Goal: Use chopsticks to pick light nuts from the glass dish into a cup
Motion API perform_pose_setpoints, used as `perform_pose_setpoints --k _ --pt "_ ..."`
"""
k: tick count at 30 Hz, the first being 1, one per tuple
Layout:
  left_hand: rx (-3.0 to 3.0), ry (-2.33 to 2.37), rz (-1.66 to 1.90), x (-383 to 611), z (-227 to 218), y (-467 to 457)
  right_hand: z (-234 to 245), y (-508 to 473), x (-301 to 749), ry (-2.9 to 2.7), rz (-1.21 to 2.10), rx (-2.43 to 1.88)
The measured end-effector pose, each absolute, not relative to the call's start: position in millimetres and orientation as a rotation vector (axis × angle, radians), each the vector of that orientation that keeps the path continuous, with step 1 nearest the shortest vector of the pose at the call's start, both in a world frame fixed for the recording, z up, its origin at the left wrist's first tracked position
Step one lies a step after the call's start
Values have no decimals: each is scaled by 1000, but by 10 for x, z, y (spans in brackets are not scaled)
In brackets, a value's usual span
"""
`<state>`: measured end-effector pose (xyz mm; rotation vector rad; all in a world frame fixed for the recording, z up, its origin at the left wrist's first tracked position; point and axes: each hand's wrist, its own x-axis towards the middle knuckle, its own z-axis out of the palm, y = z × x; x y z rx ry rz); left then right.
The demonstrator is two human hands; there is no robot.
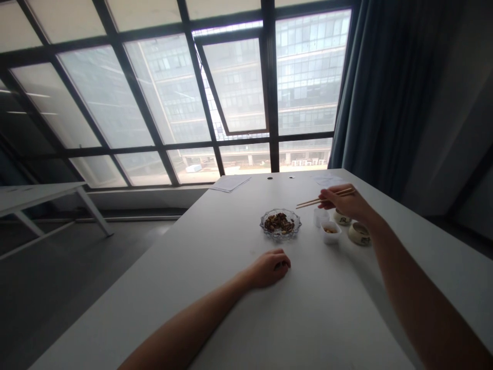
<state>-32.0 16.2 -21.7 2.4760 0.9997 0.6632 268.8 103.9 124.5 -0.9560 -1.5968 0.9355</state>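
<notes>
My right hand (341, 199) grips a pair of wooden chopsticks (308, 203). Their tips point left, above the table and just up and right of a scalloped glass dish (280, 238), touching nothing. Small dark brown pieces (280, 223) are heaped in that dish. Below my right hand stands a small white plastic cup (330, 237) with some light brown bits inside. A translucent cup (319, 218) is behind it, partly hidden. My left hand (269, 268) rests on the table in front of the dish, its fingers curled in a loose fist, with nothing visible in it.
Two cream-coloured pots with dark markings, a nearer pot (359, 235) and a farther pot (341, 218), stand beside the cups, partly behind my right arm. Papers (230, 183) lie at the far left of the white table (215, 241). Windows and a blue curtain (379, 113) are beyond.
</notes>
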Motion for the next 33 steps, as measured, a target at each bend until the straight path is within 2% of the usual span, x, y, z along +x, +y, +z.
perform_pose_setpoints --k 6,13,33 --pt "2469 994 679 -336 -202 150 992 1037 2252 -1883 1070 -946" --pt "2472 989 678 -369 -204 151 785 1064 2009 -1936 1111 -978" --pt "2482 999 666 -382 -192 155 771 1072 1972 -1834 1115 -1015"
